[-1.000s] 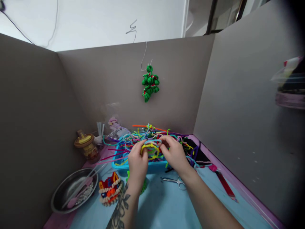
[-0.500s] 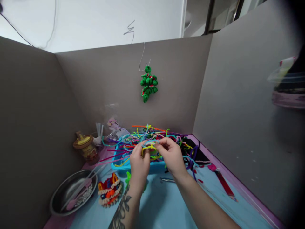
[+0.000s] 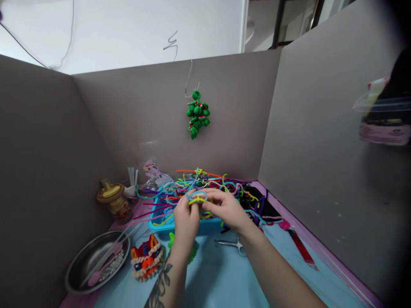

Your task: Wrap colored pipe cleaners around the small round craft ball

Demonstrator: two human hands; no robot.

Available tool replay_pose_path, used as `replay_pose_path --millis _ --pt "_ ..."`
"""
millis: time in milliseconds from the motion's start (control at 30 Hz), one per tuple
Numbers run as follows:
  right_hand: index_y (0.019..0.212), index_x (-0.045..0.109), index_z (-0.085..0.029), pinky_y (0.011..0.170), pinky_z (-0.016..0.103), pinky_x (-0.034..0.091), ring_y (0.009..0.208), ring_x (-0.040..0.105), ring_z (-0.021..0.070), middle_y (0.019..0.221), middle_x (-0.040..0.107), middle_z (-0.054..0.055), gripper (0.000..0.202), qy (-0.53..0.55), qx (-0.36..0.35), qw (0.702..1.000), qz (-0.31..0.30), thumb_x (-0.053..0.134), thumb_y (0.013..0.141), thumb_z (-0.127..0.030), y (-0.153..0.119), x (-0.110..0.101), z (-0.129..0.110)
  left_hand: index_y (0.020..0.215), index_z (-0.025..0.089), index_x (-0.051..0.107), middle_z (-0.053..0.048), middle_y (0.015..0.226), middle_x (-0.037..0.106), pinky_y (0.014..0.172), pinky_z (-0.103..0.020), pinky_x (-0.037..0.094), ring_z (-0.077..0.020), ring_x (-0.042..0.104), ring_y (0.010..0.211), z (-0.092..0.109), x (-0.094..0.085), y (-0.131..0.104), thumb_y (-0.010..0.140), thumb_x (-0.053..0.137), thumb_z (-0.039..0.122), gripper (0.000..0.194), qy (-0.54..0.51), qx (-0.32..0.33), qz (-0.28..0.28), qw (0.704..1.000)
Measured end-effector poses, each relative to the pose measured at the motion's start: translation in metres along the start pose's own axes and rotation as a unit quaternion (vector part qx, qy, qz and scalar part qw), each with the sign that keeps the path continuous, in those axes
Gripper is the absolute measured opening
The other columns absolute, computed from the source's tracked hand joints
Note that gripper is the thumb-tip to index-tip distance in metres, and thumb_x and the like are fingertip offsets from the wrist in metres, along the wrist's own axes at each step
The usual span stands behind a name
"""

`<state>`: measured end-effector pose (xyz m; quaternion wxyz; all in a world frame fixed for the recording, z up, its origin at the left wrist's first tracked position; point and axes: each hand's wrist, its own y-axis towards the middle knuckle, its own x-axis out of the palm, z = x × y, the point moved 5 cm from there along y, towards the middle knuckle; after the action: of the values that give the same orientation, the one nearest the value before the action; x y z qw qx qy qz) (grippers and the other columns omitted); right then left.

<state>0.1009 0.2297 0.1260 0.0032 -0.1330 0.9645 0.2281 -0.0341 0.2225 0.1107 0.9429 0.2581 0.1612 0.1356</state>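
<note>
Bent pipe cleaners, a light blue loop [image 3: 201, 194] and a yellow piece [image 3: 197, 199], are pinched between my hands above the tray. My left hand [image 3: 186, 216] grips them from the left, its thumb against the yellow piece. From the right, my right hand [image 3: 226, 209] has its thumb and fingers closed at the edge of the loops; its fingertips are partly hidden. Right behind and below lies a blue tray [image 3: 157, 227] heaped with pipe cleaners [image 3: 224, 182] of many colours. Scissors [image 3: 229, 243] rest on the mat under my right forearm.
A metal bowl [image 3: 72, 273] holding white beads and a pink scoop stands at left. Beside it sit an orange-and-cream fuzzy piece [image 3: 147, 259] and a lidded cup [image 3: 117, 205]. A red strip [image 3: 302, 246] lies at right. Grey partitions surround the mat; a green ornament [image 3: 198, 115] hangs at the back.
My right hand has turned slightly, its fingers now stretched further behind the loops. The loops have tilted a little. More of the scissors shows, and the whole view has shifted slightly.
</note>
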Motion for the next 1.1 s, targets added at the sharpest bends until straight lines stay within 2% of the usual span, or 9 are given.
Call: replay_pose_path --millis 100,233,333,467,667,833,967,1033,1100 --pt "0.088 0.076 -0.023 0.091 0.039 0.047 0.102 0.061 0.0231 0.106 0.069 0.008 0.016 -0.033 -0.027 0.999 0.026 0.066 0.077 -0.028 0.000 0.001 -0.003 0.102 0.017 0.067 -0.009 0.102 0.070 0.089 -0.037 0.047 -0.0242 0.063 0.098 0.003 0.003 0.000 0.073 0.055 0.011 0.033 -0.051 -0.032 -0.029 0.998" --pt "0.083 0.076 -0.022 0.088 0.038 0.049 0.093 0.064 0.0225 0.091 0.072 0.008 0.014 -0.080 -0.044 0.991 0.103 0.063 0.077 -0.023 0.000 -0.006 -0.004 0.120 0.018 0.059 -0.011 0.120 0.064 0.087 -0.034 0.049 -0.0239 0.061 0.106 0.005 0.005 0.001 0.073 0.065 0.025 0.048 -0.212 -0.090 -0.075 0.970" --pt "0.081 0.075 -0.022 0.087 0.039 0.049 0.094 0.064 0.0234 0.089 0.072 0.007 0.012 -0.107 -0.064 0.982 0.141 0.065 0.075 -0.023 -0.001 -0.012 -0.005 0.110 0.017 0.066 -0.012 0.119 0.065 0.088 -0.034 0.049 -0.0241 0.061 0.107 0.003 -0.003 0.004 0.073 0.068 0.034 0.041 -0.252 -0.110 -0.032 0.961" --pt "0.080 0.075 -0.023 0.085 0.038 0.050 0.093 0.064 0.0225 0.090 0.072 0.007 0.013 -0.110 -0.085 0.980 0.141 0.064 0.074 -0.021 -0.001 -0.013 -0.005 0.089 0.014 0.071 -0.010 0.099 0.072 0.080 -0.031 0.050 -0.0225 0.064 0.094 0.000 -0.011 0.006 0.072 0.068 0.037 0.028 -0.200 -0.129 -0.004 0.971" --pt "0.075 0.072 -0.021 0.080 0.036 0.051 0.086 0.064 0.0218 0.083 0.071 0.006 0.010 -0.118 -0.097 0.973 0.175 0.062 0.074 -0.019 -0.001 -0.018 -0.001 0.084 0.015 0.066 -0.005 0.085 0.068 0.069 -0.024 0.049 -0.0152 0.061 0.077 0.001 -0.025 0.011 0.078 0.063 0.041 0.026 -0.166 -0.081 0.026 0.983" --pt "0.079 0.073 -0.021 0.082 0.036 0.050 0.087 0.064 0.0214 0.085 0.071 0.006 0.015 -0.110 -0.086 0.976 0.166 0.059 0.075 -0.016 0.000 -0.023 0.004 0.074 0.018 0.062 -0.003 0.086 0.067 0.067 -0.022 0.049 -0.0145 0.061 0.081 0.001 -0.046 0.018 0.072 0.070 0.040 0.024 -0.289 -0.065 0.080 0.952" --pt "0.080 0.072 -0.021 0.083 0.038 0.051 0.089 0.065 0.0224 0.089 0.072 0.007 0.012 -0.067 -0.067 0.987 0.127 0.061 0.077 -0.024 0.000 -0.018 0.006 0.071 0.019 0.063 -0.004 0.089 0.068 0.065 -0.026 0.053 -0.0166 0.064 0.079 0.001 -0.041 0.021 0.068 0.070 0.050 0.033 -0.440 -0.115 0.014 0.891" --pt "0.081 0.071 -0.021 0.084 0.038 0.050 0.090 0.064 0.0224 0.091 0.071 0.008 0.013 -0.054 -0.074 0.991 0.092 0.062 0.080 -0.030 0.000 -0.013 0.005 0.087 0.021 0.066 -0.007 0.105 0.066 0.062 -0.027 0.053 -0.0182 0.064 0.083 -0.002 -0.028 0.016 0.073 0.063 0.056 0.037 -0.454 -0.186 -0.053 0.870" --pt "0.083 0.070 -0.022 0.088 0.040 0.048 0.098 0.061 0.0232 0.092 0.070 0.008 0.018 -0.071 -0.102 0.991 0.051 0.057 0.085 -0.034 -0.001 -0.007 0.003 0.109 0.026 0.062 -0.008 0.118 0.062 0.057 -0.026 0.053 -0.0188 0.065 0.083 -0.005 -0.009 0.004 0.075 0.065 0.049 0.041 -0.414 -0.260 -0.166 0.856"
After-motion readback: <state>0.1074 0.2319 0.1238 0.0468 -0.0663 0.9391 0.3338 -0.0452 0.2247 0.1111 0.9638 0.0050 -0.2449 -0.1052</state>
